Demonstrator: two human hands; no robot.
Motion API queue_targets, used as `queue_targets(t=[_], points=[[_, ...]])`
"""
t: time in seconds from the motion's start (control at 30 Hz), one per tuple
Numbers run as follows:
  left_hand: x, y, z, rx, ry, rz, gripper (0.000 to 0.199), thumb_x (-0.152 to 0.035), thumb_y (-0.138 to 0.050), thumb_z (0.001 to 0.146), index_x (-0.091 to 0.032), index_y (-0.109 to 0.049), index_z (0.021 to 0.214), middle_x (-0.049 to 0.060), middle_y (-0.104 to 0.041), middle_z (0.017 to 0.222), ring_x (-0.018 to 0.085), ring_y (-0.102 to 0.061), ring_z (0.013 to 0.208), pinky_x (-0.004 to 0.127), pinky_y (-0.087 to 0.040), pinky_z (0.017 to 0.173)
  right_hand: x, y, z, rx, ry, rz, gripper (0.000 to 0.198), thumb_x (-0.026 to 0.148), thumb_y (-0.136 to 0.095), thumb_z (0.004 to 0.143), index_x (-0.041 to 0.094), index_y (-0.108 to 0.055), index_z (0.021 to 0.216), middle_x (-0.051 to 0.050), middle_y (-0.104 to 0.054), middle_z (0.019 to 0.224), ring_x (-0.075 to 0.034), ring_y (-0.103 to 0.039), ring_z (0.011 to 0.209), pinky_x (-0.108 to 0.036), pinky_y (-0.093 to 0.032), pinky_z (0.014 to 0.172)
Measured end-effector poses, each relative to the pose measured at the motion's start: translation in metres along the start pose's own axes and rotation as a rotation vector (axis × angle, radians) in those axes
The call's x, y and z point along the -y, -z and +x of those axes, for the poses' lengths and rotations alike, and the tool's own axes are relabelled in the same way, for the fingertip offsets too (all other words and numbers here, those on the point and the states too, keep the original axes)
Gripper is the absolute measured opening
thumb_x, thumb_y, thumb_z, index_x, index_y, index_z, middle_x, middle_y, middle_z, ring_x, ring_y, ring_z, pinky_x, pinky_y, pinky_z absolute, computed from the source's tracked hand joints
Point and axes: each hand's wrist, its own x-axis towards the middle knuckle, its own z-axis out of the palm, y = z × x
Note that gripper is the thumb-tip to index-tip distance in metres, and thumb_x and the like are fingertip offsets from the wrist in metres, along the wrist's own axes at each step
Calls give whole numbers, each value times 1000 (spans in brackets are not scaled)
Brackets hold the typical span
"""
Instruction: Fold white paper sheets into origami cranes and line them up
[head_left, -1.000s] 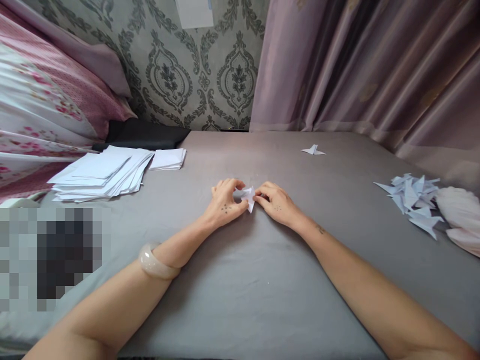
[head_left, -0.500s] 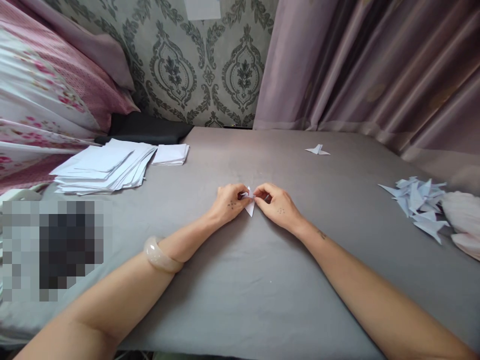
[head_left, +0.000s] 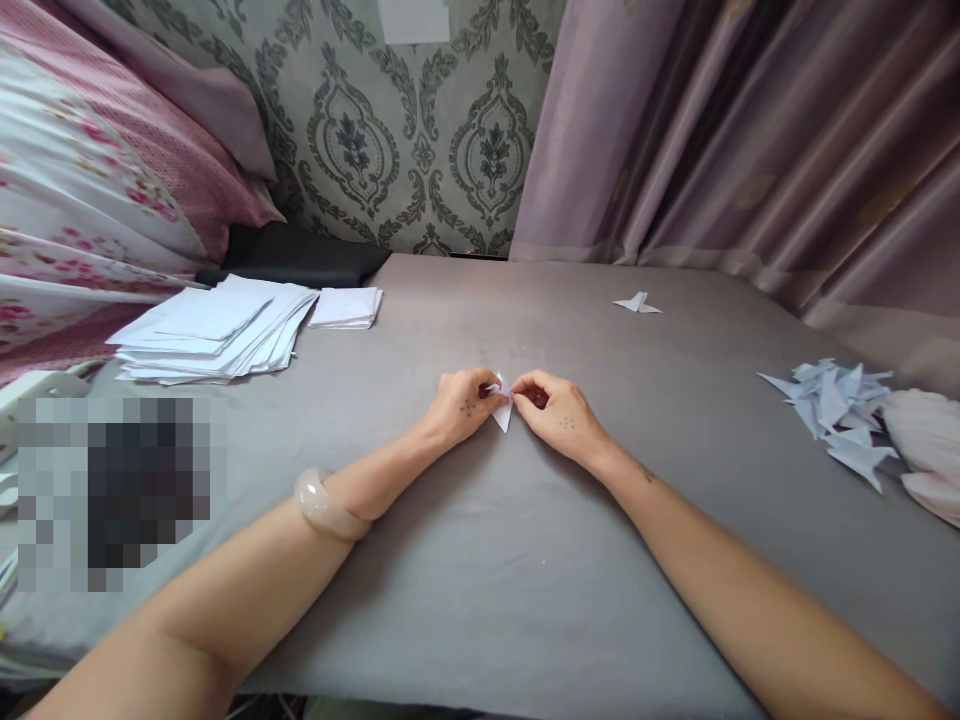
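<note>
Between my hands, at the middle of the grey cloth surface [head_left: 450, 560], is a small piece of folded white paper [head_left: 504, 417] with pointed ends. My left hand [head_left: 466, 408] pinches its left side between thumb and fingers. From the other side, my right hand [head_left: 556, 412] closes thumb and forefinger on the paper's right edge. The fingers cover much of the folds, so the paper's full shape is hidden.
Stacked white sheets [head_left: 202, 335] lie at the left, beside a smaller stack of paper [head_left: 346, 308]. One folded paper piece [head_left: 637, 303] rests at the back right. A heap of folded paper pieces [head_left: 836, 405] lies far right near pale fabric [head_left: 926, 440]. Curtains [head_left: 645, 130] hang behind.
Both hands stay on the folded paper with hardly any movement; its right side shows slightly differently between the fingers. The whole view has shifted a little.
</note>
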Motion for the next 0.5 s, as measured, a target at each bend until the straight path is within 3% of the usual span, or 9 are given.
queue_targets(t=[0.5], points=[[1,-1,2,20,10,0,12,-23,-61,77,-15,-68,82,-2,-56,63,11,-49,61,21,-37,58,-5,0,1,-6,8,-70,17,15,-51,75,19,-66,83,-1,-67,81,-12,-58,69,-26,-45,70]])
